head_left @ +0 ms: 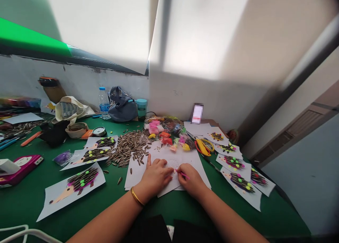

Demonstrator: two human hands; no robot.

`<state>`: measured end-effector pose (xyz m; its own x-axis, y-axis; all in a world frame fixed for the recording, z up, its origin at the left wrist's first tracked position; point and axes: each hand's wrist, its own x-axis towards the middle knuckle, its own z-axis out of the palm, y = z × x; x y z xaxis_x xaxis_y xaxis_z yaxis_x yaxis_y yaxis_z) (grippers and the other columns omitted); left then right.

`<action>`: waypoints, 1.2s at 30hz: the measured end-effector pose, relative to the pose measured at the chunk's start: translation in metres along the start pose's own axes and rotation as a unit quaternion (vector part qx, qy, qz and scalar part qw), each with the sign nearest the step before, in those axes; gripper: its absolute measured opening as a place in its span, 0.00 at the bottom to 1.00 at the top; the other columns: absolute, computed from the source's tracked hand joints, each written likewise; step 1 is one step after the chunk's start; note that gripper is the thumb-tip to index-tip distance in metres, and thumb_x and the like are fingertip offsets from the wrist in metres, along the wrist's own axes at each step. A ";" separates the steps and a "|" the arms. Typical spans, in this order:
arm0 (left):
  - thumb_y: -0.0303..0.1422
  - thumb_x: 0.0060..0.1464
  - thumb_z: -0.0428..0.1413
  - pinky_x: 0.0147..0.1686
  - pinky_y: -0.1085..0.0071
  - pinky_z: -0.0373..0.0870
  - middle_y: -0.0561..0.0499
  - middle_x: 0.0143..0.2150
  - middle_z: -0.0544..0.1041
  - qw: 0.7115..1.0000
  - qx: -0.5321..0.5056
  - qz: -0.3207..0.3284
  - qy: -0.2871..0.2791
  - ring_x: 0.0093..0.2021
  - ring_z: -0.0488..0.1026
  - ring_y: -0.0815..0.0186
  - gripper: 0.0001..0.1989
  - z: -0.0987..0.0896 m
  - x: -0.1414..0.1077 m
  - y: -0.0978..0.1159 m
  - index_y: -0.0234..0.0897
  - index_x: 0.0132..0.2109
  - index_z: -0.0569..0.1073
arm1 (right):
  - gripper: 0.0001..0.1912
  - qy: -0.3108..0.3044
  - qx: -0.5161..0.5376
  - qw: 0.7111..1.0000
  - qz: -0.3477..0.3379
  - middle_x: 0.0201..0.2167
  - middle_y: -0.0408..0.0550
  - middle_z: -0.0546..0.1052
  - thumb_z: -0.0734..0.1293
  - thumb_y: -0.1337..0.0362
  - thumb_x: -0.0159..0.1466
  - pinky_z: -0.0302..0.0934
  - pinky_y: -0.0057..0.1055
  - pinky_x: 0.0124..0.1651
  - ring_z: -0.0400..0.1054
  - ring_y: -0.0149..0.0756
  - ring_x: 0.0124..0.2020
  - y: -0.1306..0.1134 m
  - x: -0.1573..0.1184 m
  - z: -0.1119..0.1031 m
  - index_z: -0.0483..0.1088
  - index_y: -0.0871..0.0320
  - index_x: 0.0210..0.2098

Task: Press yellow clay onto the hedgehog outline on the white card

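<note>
A: Head view. Hands?
B: Left hand (156, 174) palm down, half open, on the paper sheets (134, 183); can't tell if its thumb and index pinch anything. Right hand (190, 179) closed round a slim pink tool (184, 175), tip at a tiny pale piece (174, 170).
A: Drawing?
B: Faint outline (173, 163) on the top sheet, just beyond the fingertips.
A: Around the sheets?
B: Seed pile (128, 144) at 10-11, overlapping the edge; clay bags (165, 140) at 12; yellow scissors (203, 147) at 1-2.
A: Room?
B: Green tabletop (113, 197) at 8-9, up to the hedgehog card (71, 190); narrower strip at 3-4, before more cards (239, 186).
</note>
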<state>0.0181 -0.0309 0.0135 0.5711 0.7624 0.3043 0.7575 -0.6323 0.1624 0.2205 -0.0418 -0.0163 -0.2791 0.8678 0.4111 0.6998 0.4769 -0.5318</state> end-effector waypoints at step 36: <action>0.38 0.62 0.51 0.64 0.37 0.29 0.49 0.49 0.72 0.999 0.035 0.011 -0.007 0.52 0.65 0.55 0.15 -0.004 -0.001 0.008 0.57 0.55 0.71 | 0.06 0.001 0.003 0.999 0.041 0.31 0.46 0.73 0.60 0.72 0.60 0.60 0.32 0.39 0.66 0.37 0.36 -0.001 0.002 -0.003 0.68 0.56 0.32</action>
<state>0.0220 -0.0375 0.0180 0.5919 0.7501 0.2948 0.7644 -0.6385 0.0898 0.2210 -0.0411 -0.0132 -0.2198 0.9039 0.3669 0.7163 0.4049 -0.5684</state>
